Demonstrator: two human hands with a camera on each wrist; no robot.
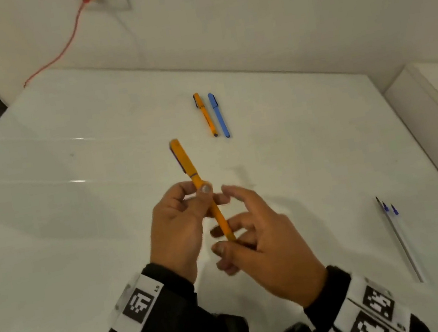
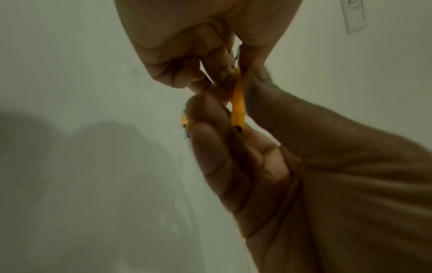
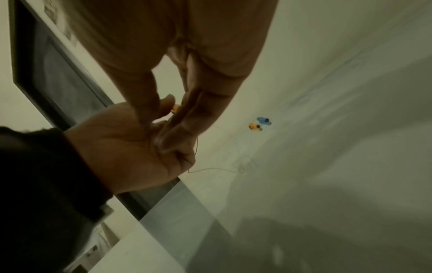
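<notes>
An orange capped pen [image 1: 201, 188] is held tilted above the white table [image 1: 76, 217], cap end up and away from me. My left hand [image 1: 202, 194] grips its middle between thumb and fingers. My right hand [image 1: 228, 240] pinches the pen's lower end, with the index finger stretched out beside the barrel. The left wrist view shows the orange pen [image 2: 237, 107] between both hands. In the right wrist view only a small bit of the orange pen [image 3: 176, 108] shows behind the fingers.
A second orange pen [image 1: 205, 115] and a blue pen [image 1: 219, 115] lie side by side farther back on the table. Thin white refills with blue tips [image 1: 400, 237] lie at the right. A red cable [image 1: 61, 50] runs down the wall to the table's back left corner.
</notes>
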